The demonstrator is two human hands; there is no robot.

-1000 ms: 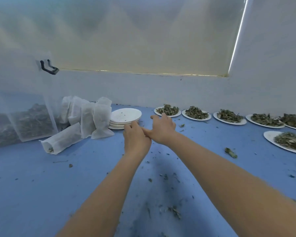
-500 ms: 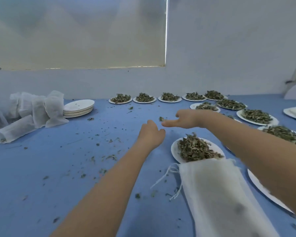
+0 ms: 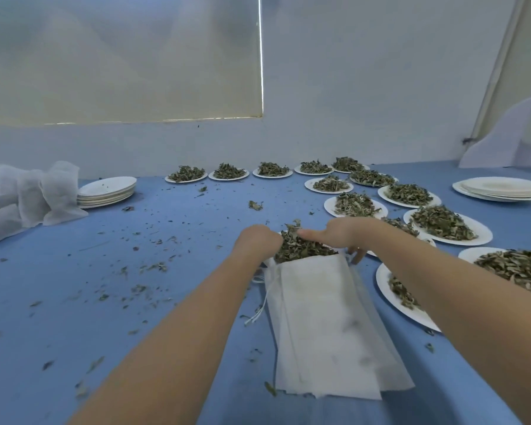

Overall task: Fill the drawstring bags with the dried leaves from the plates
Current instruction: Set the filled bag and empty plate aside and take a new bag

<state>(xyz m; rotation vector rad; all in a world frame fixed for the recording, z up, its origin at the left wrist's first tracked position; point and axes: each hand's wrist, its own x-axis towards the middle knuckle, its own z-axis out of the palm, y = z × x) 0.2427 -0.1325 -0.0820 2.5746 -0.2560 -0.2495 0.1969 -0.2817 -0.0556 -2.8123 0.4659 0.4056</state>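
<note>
A blue table [image 3: 172, 228], littered with leaf fragments, ran to a pale wall with a drawn blind [image 3: 120, 59] in the upper left of the frame. At centre, a pile of flat white drawstring bags [image 3: 322, 326] lay on the table, its open end touching a plate of dried leaves [image 3: 301, 248] just beyond it. The left hand [image 3: 258, 242] was curled at the left corner of the bag mouth, against the leaves; its fingers were hidden, so whether it gripped the fabric could not be told. The right hand [image 3: 341, 234] lay over the heap on the plate, forefinger extended toward the left hand, the other fingers curled down at the right corner of the bag mouth; what they held could not be told. More plates heaped with leaves [image 3: 436, 223] filled the centre right and ran in a row along the wall. A stack of empty plates [image 3: 106, 191] stood at centre left, beside a cluster of filled bags [image 3: 40, 194] at the left edge. A second stack of plates [image 3: 500, 188] sat at the right edge.
</note>
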